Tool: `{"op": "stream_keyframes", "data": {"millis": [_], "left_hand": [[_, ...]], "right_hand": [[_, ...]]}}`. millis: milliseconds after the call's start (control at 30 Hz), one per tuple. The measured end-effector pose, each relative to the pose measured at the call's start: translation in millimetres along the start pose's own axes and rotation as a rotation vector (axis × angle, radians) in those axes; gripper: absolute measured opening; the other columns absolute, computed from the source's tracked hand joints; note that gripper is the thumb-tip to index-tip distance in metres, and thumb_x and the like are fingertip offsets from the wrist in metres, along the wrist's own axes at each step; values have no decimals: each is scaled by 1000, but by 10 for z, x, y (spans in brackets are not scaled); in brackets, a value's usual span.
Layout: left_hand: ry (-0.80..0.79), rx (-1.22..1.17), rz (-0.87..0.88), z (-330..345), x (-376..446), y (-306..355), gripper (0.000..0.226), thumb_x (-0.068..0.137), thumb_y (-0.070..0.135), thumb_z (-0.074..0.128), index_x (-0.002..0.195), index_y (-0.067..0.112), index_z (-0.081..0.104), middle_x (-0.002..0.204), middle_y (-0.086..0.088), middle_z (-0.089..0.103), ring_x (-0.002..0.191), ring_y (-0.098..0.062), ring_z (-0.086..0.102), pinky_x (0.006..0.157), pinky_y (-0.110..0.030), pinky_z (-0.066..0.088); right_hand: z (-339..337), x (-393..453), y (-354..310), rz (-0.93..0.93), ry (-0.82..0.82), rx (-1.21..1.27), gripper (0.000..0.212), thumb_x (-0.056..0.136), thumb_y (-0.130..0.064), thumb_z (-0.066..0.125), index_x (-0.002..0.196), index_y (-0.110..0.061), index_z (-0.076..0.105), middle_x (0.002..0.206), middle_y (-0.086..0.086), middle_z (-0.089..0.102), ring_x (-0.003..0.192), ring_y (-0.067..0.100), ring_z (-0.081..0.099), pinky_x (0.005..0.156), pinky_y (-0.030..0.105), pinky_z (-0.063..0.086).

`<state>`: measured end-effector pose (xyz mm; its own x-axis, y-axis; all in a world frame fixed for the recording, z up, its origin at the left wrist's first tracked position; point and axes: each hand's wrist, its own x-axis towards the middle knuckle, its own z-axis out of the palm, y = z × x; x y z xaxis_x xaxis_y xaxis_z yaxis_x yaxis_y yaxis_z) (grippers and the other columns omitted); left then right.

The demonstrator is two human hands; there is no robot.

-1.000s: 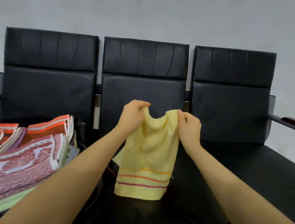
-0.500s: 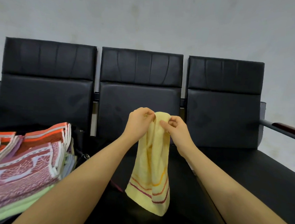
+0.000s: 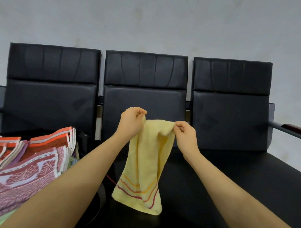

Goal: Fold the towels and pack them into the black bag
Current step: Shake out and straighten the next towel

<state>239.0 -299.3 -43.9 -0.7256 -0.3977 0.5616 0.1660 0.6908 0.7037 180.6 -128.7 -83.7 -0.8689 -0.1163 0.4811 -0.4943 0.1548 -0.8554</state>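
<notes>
A pale yellow towel [image 3: 146, 162] with orange and red stripes near its lower hem hangs folded lengthwise over the middle seat. My left hand [image 3: 131, 122] pinches its top left edge. My right hand [image 3: 185, 135] pinches the top right edge, a short way from the left hand. A stack of folded red, pink and orange patterned towels [image 3: 28, 162] lies at the left. Behind and beside that stack a black bag [image 3: 83, 142] shows only in part, dark against the seat.
A bench of three black padded seats [image 3: 229, 177] stands against a grey wall. A metal armrest with a dark wooden top [image 3: 294, 129] juts out at the right. A thin red cord [image 3: 111, 179] lies by the bag.
The towel hung open between my hands, then my hands came together and folded it lengthwise. Now they have drawn slightly apart along the top edge.
</notes>
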Motion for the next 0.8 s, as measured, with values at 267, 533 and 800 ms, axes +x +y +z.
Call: {"op": "stream_keyframes", "data": {"millis": [267,533,800], "left_hand": [[22,-78,-42,0,-136,39,36,93,1,38,99,17,70,106,4,50,92,-9,50,76,-17,36],[-167,-53,85,183,-287,175,18,88,34,64,87,17,69,92,3,57,90,-11,55,77,-23,41],[-68,-172,-28,79,-217,226,22,93,27,58,80,11,65,75,1,56,68,-9,50,69,-21,44]], "right_hand": [[-15,71,-325,-95,38,120,13,94,-11,52,96,-11,65,91,0,66,82,9,63,70,17,51],[17,50,-482,-197,-119,184,4,89,-7,62,89,-11,63,80,1,64,72,4,59,66,13,46],[-11,-12,-223,-503,-7,-226,23,83,-3,63,81,-26,61,82,-2,55,74,12,51,72,39,46]]}}
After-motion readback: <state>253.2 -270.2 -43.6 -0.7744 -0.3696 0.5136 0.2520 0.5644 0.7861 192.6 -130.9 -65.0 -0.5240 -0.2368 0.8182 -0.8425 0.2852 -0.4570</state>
